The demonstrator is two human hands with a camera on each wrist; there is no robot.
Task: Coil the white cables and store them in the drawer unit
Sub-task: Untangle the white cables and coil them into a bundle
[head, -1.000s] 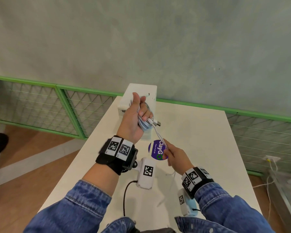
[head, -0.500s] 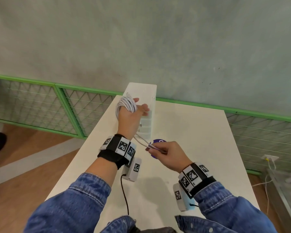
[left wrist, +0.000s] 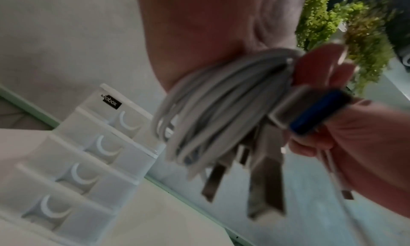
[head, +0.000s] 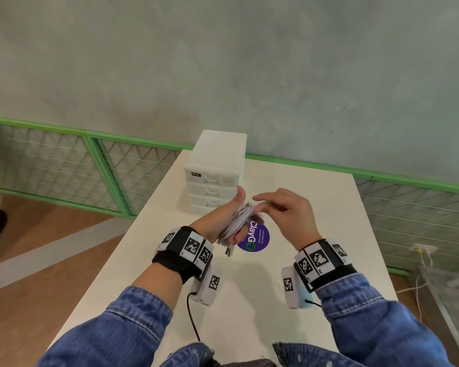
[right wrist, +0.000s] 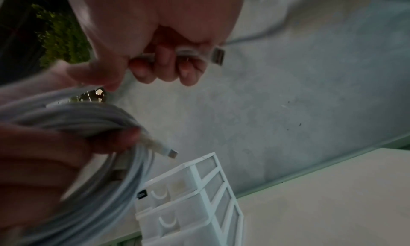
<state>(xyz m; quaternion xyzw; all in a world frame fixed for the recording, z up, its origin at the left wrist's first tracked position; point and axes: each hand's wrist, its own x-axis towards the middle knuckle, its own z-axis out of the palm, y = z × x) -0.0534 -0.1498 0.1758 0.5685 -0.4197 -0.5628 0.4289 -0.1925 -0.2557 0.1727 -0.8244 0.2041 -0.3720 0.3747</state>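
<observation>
A bundle of coiled white cables [head: 236,223] is wound round my left hand [head: 227,218], which holds it above the table; plug ends [head: 229,251] dangle below. In the left wrist view the coil [left wrist: 213,113] wraps the palm, with metal plugs [left wrist: 264,185] hanging. My right hand [head: 281,210] sits just right of the coil and pinches a cable end [right wrist: 190,54], its plug [right wrist: 218,57] poking out past the fingers. The white drawer unit [head: 217,170] stands behind both hands with all its drawers closed.
A round purple sticker [head: 255,238] lies on the white table [head: 316,247] under the hands. A green-framed mesh railing [head: 90,165] runs behind the table, and the table's left edge drops to a wooden floor [head: 51,234]. Cables hang at the far right [head: 421,263].
My left hand came down and back from the drawer unit with the coil. My right hand rose to meet it, bringing the loose cable end up against the coil.
</observation>
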